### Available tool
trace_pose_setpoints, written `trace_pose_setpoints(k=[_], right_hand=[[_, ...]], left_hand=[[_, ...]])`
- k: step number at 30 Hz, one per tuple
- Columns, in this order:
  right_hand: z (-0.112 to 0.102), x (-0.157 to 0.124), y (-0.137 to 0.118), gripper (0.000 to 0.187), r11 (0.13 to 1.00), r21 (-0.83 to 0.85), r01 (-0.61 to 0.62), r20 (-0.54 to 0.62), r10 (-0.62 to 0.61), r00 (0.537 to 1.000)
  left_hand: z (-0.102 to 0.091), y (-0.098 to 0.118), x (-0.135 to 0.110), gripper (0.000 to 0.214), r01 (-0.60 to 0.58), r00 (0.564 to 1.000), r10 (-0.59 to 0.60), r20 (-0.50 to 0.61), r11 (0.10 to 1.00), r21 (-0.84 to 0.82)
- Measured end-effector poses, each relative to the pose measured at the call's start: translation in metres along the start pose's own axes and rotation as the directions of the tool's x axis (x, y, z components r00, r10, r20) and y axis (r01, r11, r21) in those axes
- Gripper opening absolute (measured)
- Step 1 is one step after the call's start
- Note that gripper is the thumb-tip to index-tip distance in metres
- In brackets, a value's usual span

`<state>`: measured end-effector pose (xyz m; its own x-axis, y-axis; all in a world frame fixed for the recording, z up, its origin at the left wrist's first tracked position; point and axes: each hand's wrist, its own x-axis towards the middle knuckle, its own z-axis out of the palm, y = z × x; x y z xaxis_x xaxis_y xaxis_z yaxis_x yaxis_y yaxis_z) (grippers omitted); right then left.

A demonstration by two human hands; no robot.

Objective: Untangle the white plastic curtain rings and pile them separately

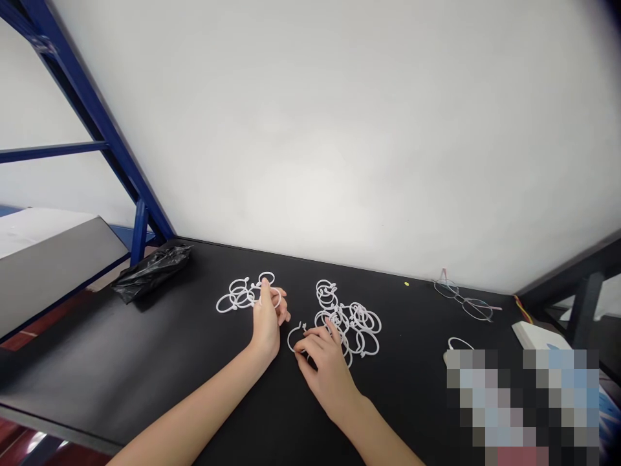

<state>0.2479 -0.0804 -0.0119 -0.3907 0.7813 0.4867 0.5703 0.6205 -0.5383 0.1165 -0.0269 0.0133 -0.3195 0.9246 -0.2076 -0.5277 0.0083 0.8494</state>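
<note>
My left hand (268, 317) has its thumb and fingers closed on a white plastic curtain ring (279, 299). Just behind and left of it lies a small group of similar white rings (241, 298), some overlapping. My right hand (324, 362) is lower and further right, its thumb and fingertips pinching an unclasped white ring (290, 338) whose gap faces up, near the tabletop. Beside and beyond the right fingers a larger tangled pile of white rings (363, 331) is spread out, partly covered by that hand.
The black table (204, 362) meets a white wall. A crumpled black plastic bag (154, 270) lies at the left, near a blue metal frame (121, 162). Eyeglasses (478, 309) rest at the back right, with a white box (538, 336) and a blurred-out patch further forward.
</note>
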Motion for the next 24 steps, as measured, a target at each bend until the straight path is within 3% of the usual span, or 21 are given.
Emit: trace_pose_setpoints(k=[10, 16, 24], right_hand=[[-0.0024, -0.0004, -0.0019, 0.02, 1.0, -0.012, -0.005, 0.045, 0.006, 0.999], [-0.0031, -0.0003, -0.0002, 0.016, 0.998, -0.056, 0.0, 0.06, 0.004, 0.998], [0.0009, -0.0021, 0.0027, 0.018, 0.998, -0.064, 0.027, 0.044, -0.024, 0.999]], left_hand=[[-0.0036, -0.0007, 0.0034, 0.045, 0.05, 0.999, -0.05, 0.006, 0.994, -0.094], [-0.0059, -0.0005, 0.0049, 0.05, 0.128, 0.992, -0.128, 0.013, 0.971, -0.202], [-0.005, 0.0052, 0.0074, 0.035, 0.234, 0.967, -0.255, -0.02, 0.913, -0.333]])
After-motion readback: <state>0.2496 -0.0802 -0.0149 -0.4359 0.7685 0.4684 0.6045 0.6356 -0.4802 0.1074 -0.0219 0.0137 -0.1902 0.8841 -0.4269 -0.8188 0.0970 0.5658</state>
